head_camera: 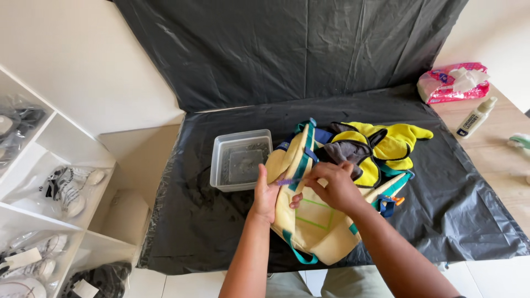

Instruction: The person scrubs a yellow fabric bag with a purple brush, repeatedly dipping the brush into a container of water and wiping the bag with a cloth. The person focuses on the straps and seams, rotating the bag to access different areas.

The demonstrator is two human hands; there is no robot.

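A person's hands work on a cream-and-yellow backpack [320, 221] with teal trim, lying at the centre of a black plastic sheet [458, 209]. The left hand [266, 196] cups the bag's left edge, fingers curled around the fabric. The right hand [331, 185] pinches a small purple brush [287, 181] against the bag's teal strap. At ten o'clock from the bag sits a clear tub [240, 160] of water. At two o'clock, a pink wipes pack [452, 83] and a spray bottle [476, 117] rest on the wooden table [502, 160]. Bagged shoes [69, 187] fill shelves at nine o'clock.
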